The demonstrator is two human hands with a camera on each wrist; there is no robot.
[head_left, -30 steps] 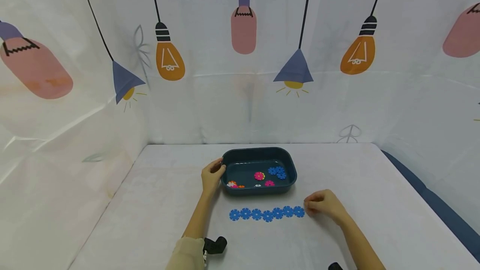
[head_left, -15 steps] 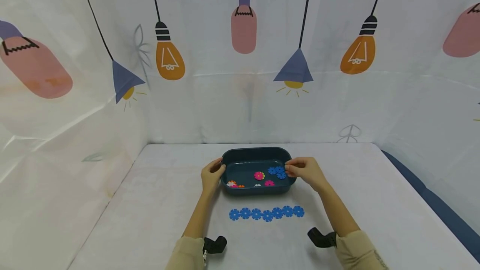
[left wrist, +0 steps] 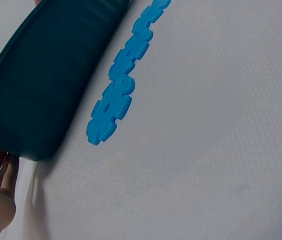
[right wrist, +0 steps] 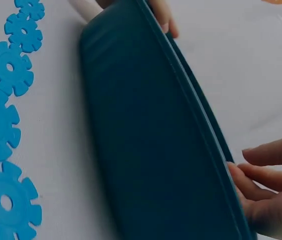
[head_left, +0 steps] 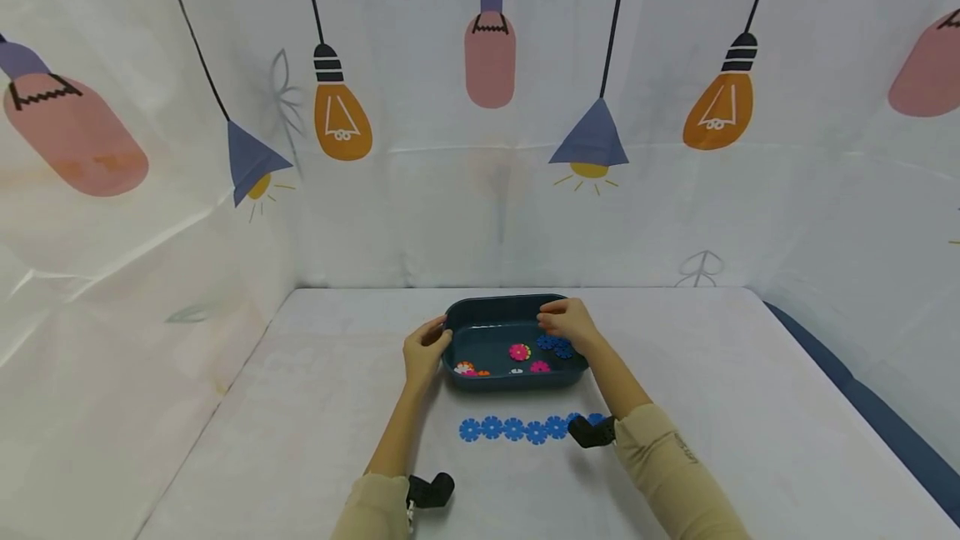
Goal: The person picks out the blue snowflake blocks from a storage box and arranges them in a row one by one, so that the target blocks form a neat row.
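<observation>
My left hand (head_left: 424, 355) grips the left end of a dark teal plastic tray (head_left: 517, 384), thumb at the rim. The left wrist view shows the fingers (left wrist: 8, 175) against the tray's end. My right hand (head_left: 572, 325) hovers over the tray's right part, above several loose blue snowflake discs (head_left: 546, 342). In the right wrist view its thumb (right wrist: 268, 152) stands apart from the bent fingers, which are partly hidden by the tray's rim; nothing shows between them. In front of the tray lies a chain of linked blue snowflake discs (head_left: 513, 429), its right end partly covered by the right wrist camera.
Inside the tray are also a pink disc (head_left: 519, 352), another pink disc (head_left: 539, 367) and a mixed cluster of orange, white and pink ones (head_left: 464, 368). A white tabletop (head_left: 337, 407) lies beneath, backed by a lamp-patterned curtain (head_left: 427, 215).
My right hand has moved from the chain's right end up past the tray's right rim to over its inside. The left hand stays on the tray. The chain has not moved.
</observation>
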